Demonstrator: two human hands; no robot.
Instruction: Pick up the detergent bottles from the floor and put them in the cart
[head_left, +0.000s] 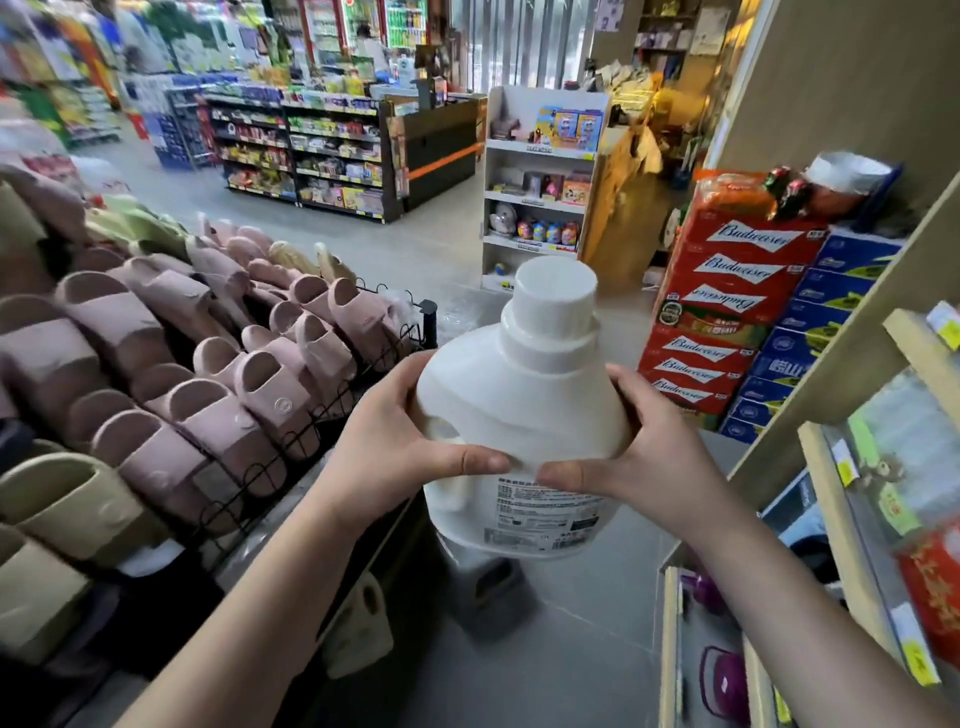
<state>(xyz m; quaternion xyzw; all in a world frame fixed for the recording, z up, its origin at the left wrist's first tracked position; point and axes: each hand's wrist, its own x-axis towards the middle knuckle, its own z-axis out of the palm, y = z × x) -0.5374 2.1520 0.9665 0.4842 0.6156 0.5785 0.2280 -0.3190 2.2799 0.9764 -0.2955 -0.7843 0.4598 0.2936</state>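
Observation:
A large white detergent bottle (524, 410) with a white cap and a printed back label is held upright in front of me, well above the floor. My left hand (389, 441) grips its left side, thumb across the front. My right hand (639, 452) grips its right side, thumb meeting the left thumb over the label. No cart is in view.
A wire rack of pink and beige slippers (171, 374) fills the left. Wooden shelves (852, 467) run along the right, with stacked red Budweiser cases (727, 312) beyond. A white toy display stand (540, 182) and more aisles lie ahead across the grey floor (545, 649).

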